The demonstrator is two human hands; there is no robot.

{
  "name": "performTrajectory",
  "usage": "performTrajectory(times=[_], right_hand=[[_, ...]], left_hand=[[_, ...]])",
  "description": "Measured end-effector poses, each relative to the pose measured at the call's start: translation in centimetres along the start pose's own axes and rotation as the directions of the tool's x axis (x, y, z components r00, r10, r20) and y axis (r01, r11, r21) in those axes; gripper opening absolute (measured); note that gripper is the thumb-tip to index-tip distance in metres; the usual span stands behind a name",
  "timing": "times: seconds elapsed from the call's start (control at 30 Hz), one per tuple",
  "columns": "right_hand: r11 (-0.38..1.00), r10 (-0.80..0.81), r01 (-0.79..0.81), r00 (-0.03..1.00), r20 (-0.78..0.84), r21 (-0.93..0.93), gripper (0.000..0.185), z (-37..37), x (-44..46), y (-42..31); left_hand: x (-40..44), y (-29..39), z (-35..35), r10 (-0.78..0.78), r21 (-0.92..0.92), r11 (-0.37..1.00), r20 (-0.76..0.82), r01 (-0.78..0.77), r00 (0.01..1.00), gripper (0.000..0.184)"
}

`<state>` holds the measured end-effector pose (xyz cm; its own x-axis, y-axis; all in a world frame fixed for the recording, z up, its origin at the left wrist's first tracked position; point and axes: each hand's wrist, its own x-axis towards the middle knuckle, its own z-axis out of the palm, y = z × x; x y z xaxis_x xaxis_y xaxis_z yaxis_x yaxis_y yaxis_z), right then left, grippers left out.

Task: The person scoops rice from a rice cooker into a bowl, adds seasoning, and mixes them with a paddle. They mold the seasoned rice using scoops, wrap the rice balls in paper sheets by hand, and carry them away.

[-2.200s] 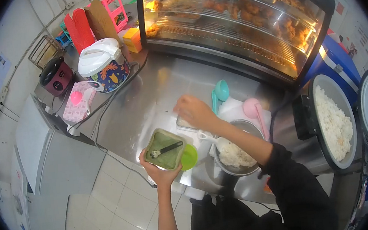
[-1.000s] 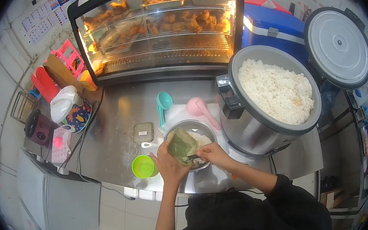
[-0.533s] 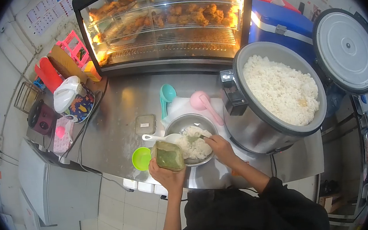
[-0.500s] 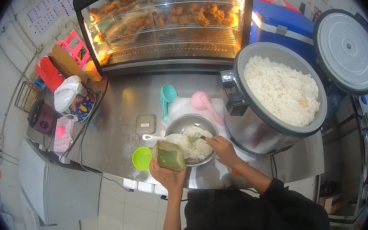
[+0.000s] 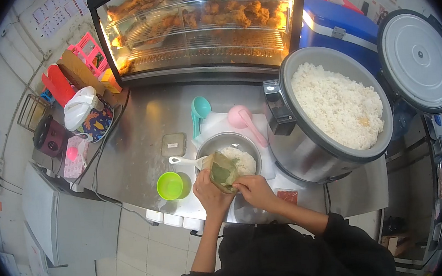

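My left hand (image 5: 211,195) is wrapped round a square container (image 5: 223,171) with green contents, tilted over the near left edge of a metal bowl (image 5: 206,146). White rice (image 5: 243,162) lies in the bowl, and a white spoon (image 5: 183,161) rests across its left rim. At the container's near right corner, my right hand (image 5: 255,190) is closed in a pinch; the small dark-handled spoon it held earlier is mostly hidden. A green cup (image 5: 170,186) stands left of my left hand. Behind it lies a small square lid (image 5: 173,144).
A large rice cooker (image 5: 315,153) full of rice stands at the right, its lid (image 5: 418,60) open. Turquoise (image 5: 201,107) and pink (image 5: 240,117) scoops lie behind the bowl. A lit food cabinet (image 5: 199,76) spans the back. Cables (image 5: 97,174) and a patterned pot (image 5: 97,122) are at left.
My right hand has moved from over the rice back to the container. My left hand has shifted right and tilted the container, so its green inside now shows.
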<state>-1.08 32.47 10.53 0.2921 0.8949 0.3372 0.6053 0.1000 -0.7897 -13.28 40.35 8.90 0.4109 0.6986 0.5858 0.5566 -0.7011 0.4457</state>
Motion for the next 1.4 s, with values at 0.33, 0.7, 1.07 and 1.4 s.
performTrajectory(times=[0.33,0.7,1.07,1.4], right_hand=[[0.520,0.615,-0.582,0.763,0.199,0.625,0.018,-0.4,2.6,1.7],[0.909,-0.334,0.334,0.942,0.045,-0.250,0.016,0.7,1.6,1.7],[0.979,0.172,-0.170,0.985,-0.012,0.116,0.012,2.0,0.7,0.4],[0.841,0.471,-0.366,0.858,-0.205,0.399,0.017,0.1,2.0,1.9]], left_hand=[[-0.8,-1.1,-0.3,-0.227,0.012,0.973,-0.106,0.229,0.968,0.093],[-1.1,-1.3,-0.9,-0.138,0.104,0.982,-0.172,0.158,0.975,0.091],[-0.2,-1.0,-0.6,-0.126,-0.008,0.992,0.005,0.126,0.992,0.088],[-0.1,-0.9,-0.3,-0.230,0.019,0.973,-0.076,0.232,0.970,0.092]])
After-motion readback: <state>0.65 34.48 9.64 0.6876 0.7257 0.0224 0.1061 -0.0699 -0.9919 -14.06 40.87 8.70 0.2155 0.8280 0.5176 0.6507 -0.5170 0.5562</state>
